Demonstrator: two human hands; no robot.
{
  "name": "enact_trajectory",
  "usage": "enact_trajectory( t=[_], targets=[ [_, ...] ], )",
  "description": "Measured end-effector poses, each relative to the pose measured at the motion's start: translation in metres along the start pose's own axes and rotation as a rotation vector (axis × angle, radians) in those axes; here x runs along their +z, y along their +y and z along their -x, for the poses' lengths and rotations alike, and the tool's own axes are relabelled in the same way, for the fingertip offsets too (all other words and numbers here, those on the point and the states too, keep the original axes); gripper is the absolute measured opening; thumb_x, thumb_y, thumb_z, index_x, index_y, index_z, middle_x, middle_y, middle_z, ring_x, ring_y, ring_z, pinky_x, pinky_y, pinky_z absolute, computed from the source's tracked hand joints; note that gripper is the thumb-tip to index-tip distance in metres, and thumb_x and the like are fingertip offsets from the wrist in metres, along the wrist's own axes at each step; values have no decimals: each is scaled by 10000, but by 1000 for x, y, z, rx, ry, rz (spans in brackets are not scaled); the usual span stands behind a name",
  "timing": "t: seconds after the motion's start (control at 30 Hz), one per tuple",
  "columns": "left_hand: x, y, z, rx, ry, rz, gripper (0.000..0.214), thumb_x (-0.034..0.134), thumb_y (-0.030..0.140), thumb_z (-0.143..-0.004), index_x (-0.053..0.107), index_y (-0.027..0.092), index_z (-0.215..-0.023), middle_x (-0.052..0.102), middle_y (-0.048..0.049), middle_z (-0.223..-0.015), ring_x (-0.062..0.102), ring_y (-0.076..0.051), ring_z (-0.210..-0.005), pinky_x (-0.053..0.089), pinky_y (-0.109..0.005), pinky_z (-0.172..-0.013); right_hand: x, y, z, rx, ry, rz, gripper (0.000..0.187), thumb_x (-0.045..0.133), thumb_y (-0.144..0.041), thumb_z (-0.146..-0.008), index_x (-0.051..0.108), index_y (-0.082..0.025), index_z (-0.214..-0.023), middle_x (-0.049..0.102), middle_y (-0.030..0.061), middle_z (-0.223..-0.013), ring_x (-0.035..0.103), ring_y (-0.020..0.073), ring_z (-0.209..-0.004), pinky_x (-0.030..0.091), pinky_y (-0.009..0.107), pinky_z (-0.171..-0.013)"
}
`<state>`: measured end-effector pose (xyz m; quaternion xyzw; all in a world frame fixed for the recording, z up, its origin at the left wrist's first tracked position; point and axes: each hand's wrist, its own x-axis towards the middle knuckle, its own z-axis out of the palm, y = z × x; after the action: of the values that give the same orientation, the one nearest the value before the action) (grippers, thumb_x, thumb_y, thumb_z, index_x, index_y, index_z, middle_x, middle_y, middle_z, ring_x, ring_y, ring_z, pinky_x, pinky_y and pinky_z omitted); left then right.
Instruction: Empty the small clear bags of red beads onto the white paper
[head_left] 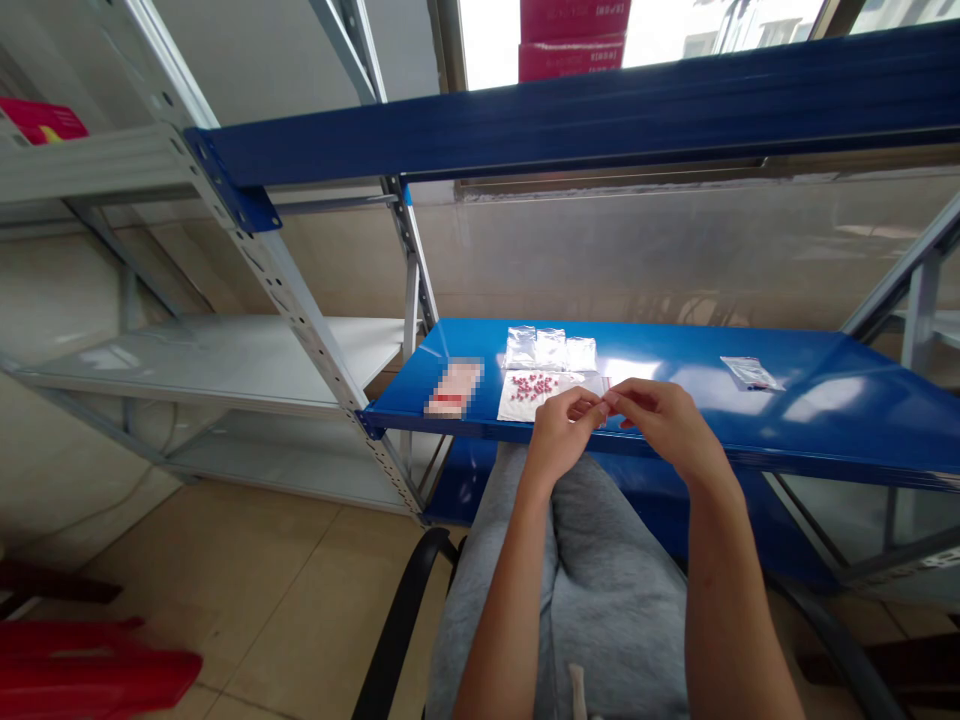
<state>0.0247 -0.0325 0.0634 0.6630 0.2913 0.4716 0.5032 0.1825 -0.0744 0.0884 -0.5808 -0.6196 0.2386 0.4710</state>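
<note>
My left hand (pixel 568 425) and my right hand (pixel 654 410) meet over the front edge of the blue shelf, thumbs and fingers pinched together. Between the fingertips is what looks like a small clear zip bag (pixel 607 383) with a reddish edge, mostly hidden by the hands. Just left of my left hand, several small red beads (pixel 534 386) lie scattered on a white sheet (pixel 514 411). Behind the sheet, small clear plastic bags (pixel 550 349) lie side by side. Another clear bag (pixel 751 373) rests alone farther right.
A blurred-out pinkish item (pixel 454 388) lies at the left of the blue shelf (pixel 675 345). A blue beam (pixel 570 115) crosses above, with red boxes (pixel 574 40) on top. A metal upright (pixel 292 310) stands left, beside white shelves (pixel 225 350). Chair armrests (pixel 401 620) flank my legs.
</note>
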Motion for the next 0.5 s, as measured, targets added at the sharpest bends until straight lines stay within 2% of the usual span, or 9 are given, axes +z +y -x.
enact_trajectory(
  t=[0.23, 0.37, 0.5],
  targets=[
    [-2, -1, 0, -43, -14, 42, 185, 681, 339, -869, 684, 172, -789, 692, -25, -739, 653, -145, -728, 512, -243, -734, -3, 6, 0, 9, -50, -78, 309, 637, -494, -848, 717, -202, -785, 743, 69, -787, 680, 231, -772, 534, 320, -670],
    [-3, -1, 0, -14, 53, -33, 142, 650, 298, -875, 675, 177, -805, 693, -20, -767, 651, -148, -743, 506, -242, -729, -1, 6, 0, -6, -23, -13, 290, 611, -459, -870, 705, -200, -779, 738, 62, -759, 672, 218, -740, 515, 311, -667],
    [-1, 3, 1, 71, 166, -176, 107, 618, 237, -888, 655, 182, -804, 693, -18, -788, 641, -149, -756, 493, -247, -740, 6, 0, -1, -14, 2, 40, 247, 575, -398, -876, 676, -201, -766, 716, 43, -714, 653, 201, -682, 483, 300, -656]
  ],
)
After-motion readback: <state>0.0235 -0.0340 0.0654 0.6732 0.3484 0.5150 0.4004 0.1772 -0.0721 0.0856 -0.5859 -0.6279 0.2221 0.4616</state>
